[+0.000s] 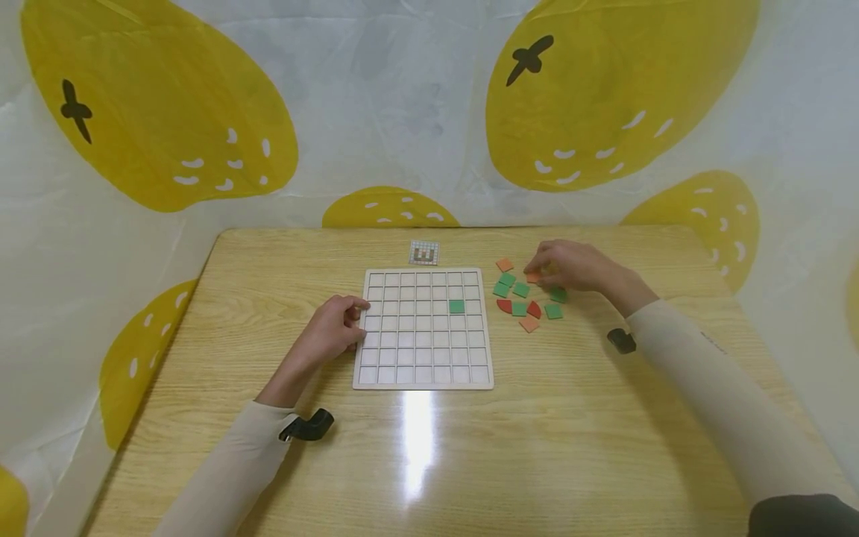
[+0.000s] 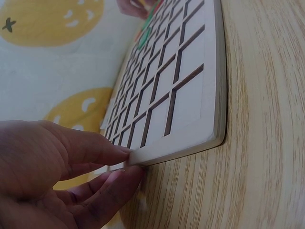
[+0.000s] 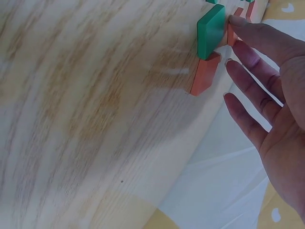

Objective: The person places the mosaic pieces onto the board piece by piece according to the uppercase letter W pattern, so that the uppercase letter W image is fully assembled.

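A pale square grid board lies on the table, with one green square tile in a cell toward its upper right. At the board's left edge, my left hand rests its thumb and index fingertip, apart from each other. The left wrist view shows these fingertips right at the rim. To the right of the board my right hand is over the loose tiles. Its thumb and index finger pinch an orange tile, the other fingers spread. Beside that tile, a green tile overlaps another orange one.
Several loose green and orange squares and two red rounded pieces lie right of the board. Behind the board is a small pattern card. A white cloth with yellow fruit prints hangs along the table's back edge.
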{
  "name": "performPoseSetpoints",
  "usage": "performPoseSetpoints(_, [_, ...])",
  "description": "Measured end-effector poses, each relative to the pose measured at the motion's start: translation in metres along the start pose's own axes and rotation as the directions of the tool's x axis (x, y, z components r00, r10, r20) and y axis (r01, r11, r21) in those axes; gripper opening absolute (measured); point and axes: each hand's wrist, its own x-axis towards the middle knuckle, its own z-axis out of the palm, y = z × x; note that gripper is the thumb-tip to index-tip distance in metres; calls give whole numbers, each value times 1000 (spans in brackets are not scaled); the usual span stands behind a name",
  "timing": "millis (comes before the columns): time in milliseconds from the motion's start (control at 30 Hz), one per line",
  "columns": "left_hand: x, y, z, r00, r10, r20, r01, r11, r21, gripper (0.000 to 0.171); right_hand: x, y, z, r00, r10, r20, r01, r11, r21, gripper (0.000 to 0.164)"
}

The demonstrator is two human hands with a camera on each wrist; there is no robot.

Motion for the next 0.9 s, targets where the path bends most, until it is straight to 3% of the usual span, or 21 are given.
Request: performPoseSetpoints(900, [0,1,-1,1000,-1,6,1,1000,4,49,1,-5,-1,1000,-13,-9,13,1000,-3,25])
